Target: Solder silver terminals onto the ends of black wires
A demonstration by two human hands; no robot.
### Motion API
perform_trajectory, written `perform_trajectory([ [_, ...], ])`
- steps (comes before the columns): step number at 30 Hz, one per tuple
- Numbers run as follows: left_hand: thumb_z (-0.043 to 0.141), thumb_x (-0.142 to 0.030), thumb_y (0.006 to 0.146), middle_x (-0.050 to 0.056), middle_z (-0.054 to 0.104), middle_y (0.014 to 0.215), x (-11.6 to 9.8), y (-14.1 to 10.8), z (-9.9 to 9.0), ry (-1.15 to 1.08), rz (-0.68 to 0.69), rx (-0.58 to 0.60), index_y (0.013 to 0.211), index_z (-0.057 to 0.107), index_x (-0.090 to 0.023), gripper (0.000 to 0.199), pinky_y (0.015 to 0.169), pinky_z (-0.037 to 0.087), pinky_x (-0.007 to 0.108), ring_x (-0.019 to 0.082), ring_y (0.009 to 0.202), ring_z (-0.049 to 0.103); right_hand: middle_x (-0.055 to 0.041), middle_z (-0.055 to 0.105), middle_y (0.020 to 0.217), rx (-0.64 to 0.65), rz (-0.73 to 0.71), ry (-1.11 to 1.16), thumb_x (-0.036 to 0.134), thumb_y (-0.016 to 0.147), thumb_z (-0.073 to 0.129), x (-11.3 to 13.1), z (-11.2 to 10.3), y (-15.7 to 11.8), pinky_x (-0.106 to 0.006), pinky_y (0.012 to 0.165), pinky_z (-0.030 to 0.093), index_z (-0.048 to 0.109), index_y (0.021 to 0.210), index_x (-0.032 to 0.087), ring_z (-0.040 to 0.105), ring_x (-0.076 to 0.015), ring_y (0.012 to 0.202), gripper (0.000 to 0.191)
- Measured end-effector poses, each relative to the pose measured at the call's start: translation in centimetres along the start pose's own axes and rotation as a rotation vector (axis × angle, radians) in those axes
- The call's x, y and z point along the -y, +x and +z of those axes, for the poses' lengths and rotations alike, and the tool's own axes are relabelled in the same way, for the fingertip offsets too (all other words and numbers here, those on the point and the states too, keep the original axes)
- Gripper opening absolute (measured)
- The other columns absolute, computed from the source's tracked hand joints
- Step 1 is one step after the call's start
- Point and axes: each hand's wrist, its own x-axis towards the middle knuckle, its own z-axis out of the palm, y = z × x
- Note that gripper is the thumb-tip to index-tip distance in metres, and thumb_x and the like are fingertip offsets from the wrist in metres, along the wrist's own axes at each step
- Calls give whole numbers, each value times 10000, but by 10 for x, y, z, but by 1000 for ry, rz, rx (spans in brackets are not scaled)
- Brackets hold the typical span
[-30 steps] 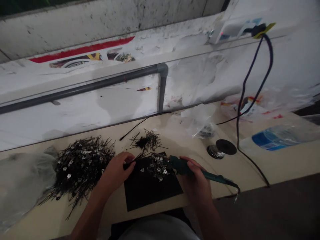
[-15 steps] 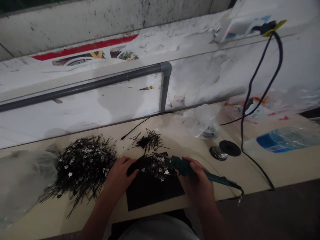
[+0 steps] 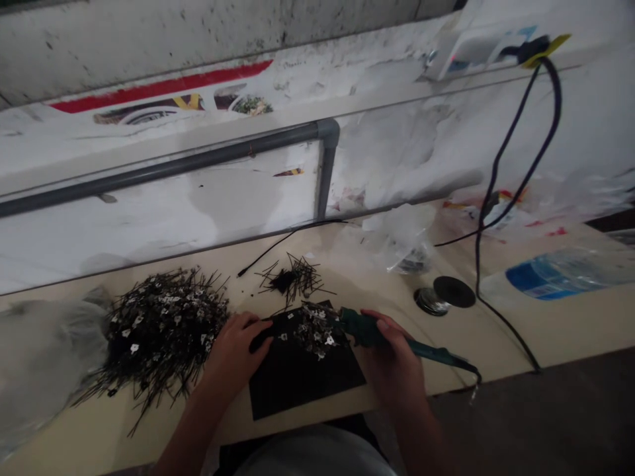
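My right hand (image 3: 397,357) is closed around the green handle of a soldering iron (image 3: 364,327). Its front end points left, over a small heap of metal pieces and black wires (image 3: 317,330). That heap lies on a black mat (image 3: 302,390). At the mat's left edge, my left hand (image 3: 243,347) has thumb and fingers curled together around something dark, too dim to make out. Just left of this hand sits a big pile of black wires with small silvery metal tabs (image 3: 166,330). The iron's tip is hard to see among the pieces.
Behind the mat lies a small bunch of black wires (image 3: 297,276). A solder spool (image 3: 454,292), a clear plastic bag (image 3: 409,241) and a blue-labelled plastic pack (image 3: 550,274) are to the right. A black cord (image 3: 496,165) hangs from the wall. A cloudy bag (image 3: 49,363) is at far left.
The dark thing at my left fingers sits lower over the mat than before. My right hand and the soldering iron have hardly moved; the whole view has shifted slightly.
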Motion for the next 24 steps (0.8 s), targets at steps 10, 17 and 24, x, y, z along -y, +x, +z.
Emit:
perform_trajectory([
  [10, 653, -321, 1018, 58, 748, 1041, -17, 35, -16, -23, -136, 36, 1079, 780, -241, 162, 882, 564, 341, 240, 978, 719, -46, 774, 966, 33, -12, -17, 531, 695, 878, -4, -7, 6, -381, 809, 574, 836, 899, 274, 697, -241, 946, 331],
  [17, 746, -262, 945, 18, 787, 1017, -27, 71, -25, 25, -149, 172, 950, 795, -247, 51, 767, 522, 296, 217, 907, 736, -45, 776, 947, 11, -2, -16, 534, 688, 878, -1, -2, 2, -383, 793, 568, 843, 895, 264, 696, -245, 931, 342],
  [24, 711, -240, 963, 28, 797, 1012, -33, 76, -28, 108, -157, 241, 945, 794, -248, 86, 785, 526, 301, 230, 941, 751, -54, 782, 978, -4, 16, -11, 535, 649, 910, 2, -1, 1, -370, 782, 548, 847, 879, 256, 684, -251, 951, 367],
])
